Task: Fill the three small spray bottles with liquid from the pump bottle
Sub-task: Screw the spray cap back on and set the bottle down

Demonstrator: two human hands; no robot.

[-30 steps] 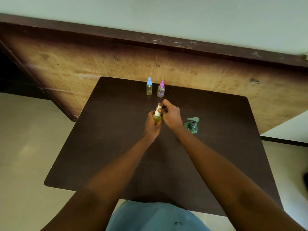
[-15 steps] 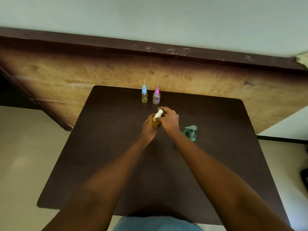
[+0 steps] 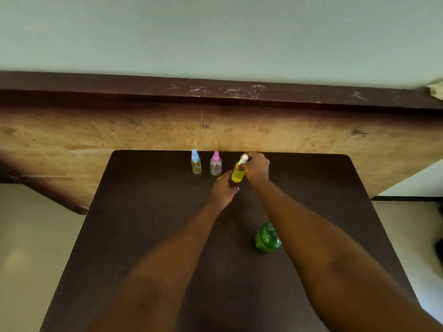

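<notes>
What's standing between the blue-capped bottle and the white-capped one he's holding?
Only the pink-capped bottle stands between the blue-capped bottle and the white-capped bottle, per the head view.

we moved the white-capped bottle [image 3: 238, 173] from table centre to just right of the pink-capped bottle [image 3: 216, 164] | our right hand [image 3: 256, 168] carries it alone | our left hand [image 3: 224, 189] let go, now trailing behind it

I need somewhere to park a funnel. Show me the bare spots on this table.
The left half of the table is bare, from its left edge to the left hand. Also bare: right of the right hand. Crowded: the far edge, with blue-capped bottle, pink-capped bottle and held white-capped bottle. The green pump bottle sits mid-right.
</notes>
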